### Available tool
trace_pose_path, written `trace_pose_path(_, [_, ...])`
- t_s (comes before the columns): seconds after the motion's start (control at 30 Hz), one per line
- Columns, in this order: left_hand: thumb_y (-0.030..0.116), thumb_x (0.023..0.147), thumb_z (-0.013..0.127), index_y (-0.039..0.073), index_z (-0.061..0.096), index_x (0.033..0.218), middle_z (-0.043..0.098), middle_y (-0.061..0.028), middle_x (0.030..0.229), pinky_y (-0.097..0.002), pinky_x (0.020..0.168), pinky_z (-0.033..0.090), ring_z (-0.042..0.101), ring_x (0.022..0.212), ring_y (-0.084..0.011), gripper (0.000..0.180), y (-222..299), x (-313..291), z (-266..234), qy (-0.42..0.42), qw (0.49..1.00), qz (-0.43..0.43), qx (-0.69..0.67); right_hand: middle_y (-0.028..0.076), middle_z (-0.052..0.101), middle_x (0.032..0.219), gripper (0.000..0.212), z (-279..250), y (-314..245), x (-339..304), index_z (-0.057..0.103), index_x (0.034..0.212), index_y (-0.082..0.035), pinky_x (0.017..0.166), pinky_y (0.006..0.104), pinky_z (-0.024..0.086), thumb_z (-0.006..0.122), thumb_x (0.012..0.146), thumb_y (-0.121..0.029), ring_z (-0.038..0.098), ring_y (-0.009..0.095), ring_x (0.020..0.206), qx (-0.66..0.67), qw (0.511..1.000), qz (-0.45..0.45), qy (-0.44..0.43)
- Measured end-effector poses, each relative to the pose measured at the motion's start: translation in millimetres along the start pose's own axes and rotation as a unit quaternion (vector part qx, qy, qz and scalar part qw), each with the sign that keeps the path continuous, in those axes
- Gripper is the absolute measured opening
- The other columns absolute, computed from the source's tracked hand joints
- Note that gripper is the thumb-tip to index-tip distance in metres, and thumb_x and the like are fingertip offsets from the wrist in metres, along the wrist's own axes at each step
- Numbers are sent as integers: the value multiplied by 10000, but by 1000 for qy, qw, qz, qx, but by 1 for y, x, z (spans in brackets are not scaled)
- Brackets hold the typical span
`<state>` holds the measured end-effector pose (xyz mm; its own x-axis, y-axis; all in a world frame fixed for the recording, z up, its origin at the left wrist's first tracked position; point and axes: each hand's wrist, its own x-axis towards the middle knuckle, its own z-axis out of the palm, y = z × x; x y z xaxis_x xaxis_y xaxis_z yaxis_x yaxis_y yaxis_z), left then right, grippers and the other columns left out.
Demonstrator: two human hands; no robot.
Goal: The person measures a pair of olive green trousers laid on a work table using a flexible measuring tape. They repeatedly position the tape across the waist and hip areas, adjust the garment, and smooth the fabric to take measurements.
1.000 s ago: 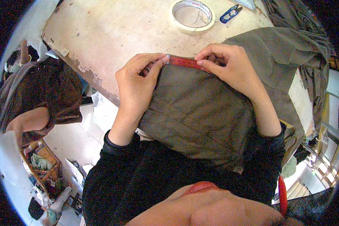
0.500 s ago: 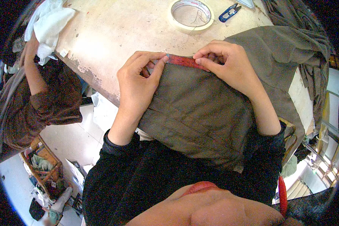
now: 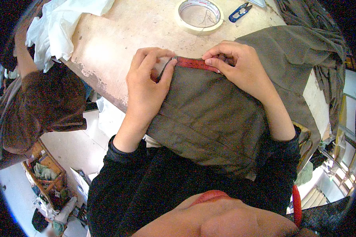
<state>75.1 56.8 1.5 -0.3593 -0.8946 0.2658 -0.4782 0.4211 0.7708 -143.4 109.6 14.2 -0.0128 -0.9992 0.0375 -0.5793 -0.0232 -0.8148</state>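
From where I stand, the person in black sleeves has both hands up at the top edge of a folded grey-brown cloth panel. A red measuring tape lies flat along that edge, a short stretch of it showing between the two hands.

The right hand pinches the tape between thumb and forefinger, the thumb pressed on its face near the right end of the visible stretch, the other fingers curled in behind. The left hand is at the opposite end: its thumb tip touches the tape's pale end at the panel's corner, while the forefinger arches over just above, leaving a gap behind the tips. I cannot tell from here whether those two tips actually meet on the tape or the cloth.

The panel runs from the fingers down toward the person's chest, with seam lines slanting across it. More grey-brown fabric spreads beyond the right forearm over the worn, pale table.

Past the hands sits a roll of masking tape with a loose dark thread trailing over it, and near that a pair of blue thread snips. Off to the left, a co-worker's forearm reaches up beside a crumpled white cloth.
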Motion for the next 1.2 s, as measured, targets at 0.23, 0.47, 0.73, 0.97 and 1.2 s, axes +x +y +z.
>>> trace_pose_path(0.23, [35, 855, 631, 157, 687, 1080, 658, -6, 1098, -376, 900, 398, 552, 1032, -250, 262, -5, 4, 3, -64, 975, 176, 119, 113, 675, 777, 109, -1, -5, -1, 707, 914, -41, 647, 314, 522, 686, 843, -121, 656, 212, 681, -19, 1000, -20, 0])
trace_pose_path(0.47, [62, 864, 631, 118, 668, 1084, 664, -53, 1097, -385, 914, 407, 572, 1034, -281, 230, -8, 6, 6, -80, 983, 149, 75, 135, 599, 910, 159, 7, -10, -15, 693, 983, -65, 766, 368, 513, 597, 861, -31, 619, 318, 841, -51, 993, -96, 40])
trace_pose_path(0.73, [117, 863, 668, 170, 699, 1014, 667, 17, 1059, -373, 841, 373, 571, 1008, -212, 162, -8, 4, 4, -60, 974, 197, 97, 144, 575, 972, 185, 14, -22, -65, 688, 1052, -60, 774, 401, 507, 650, 875, -99, 602, 327, 878, -162, 979, -42, 115])
trace_pose_path(0.97, [160, 865, 688, 185, 715, 1010, 678, 36, 1017, -358, 851, 339, 574, 992, -192, 150, -4, 2, 6, -55, 970, 197, 128, 147, 544, 928, 309, 33, -20, -63, 655, 1183, -66, 710, 393, 532, 645, 882, -131, 602, 303, 846, -208, 971, -43, 112])
trace_pose_path(1.2, [207, 889, 668, 195, 728, 1043, 682, 36, 1016, -397, 899, 306, 565, 1006, -187, 166, -2, 3, 5, -63, 971, 192, 127, 112, 512, 884, 368, 43, -23, -59, 631, 1229, -83, 629, 364, 553, 612, 865, -132, 606, 269, 806, -306, 944, -66, 99])
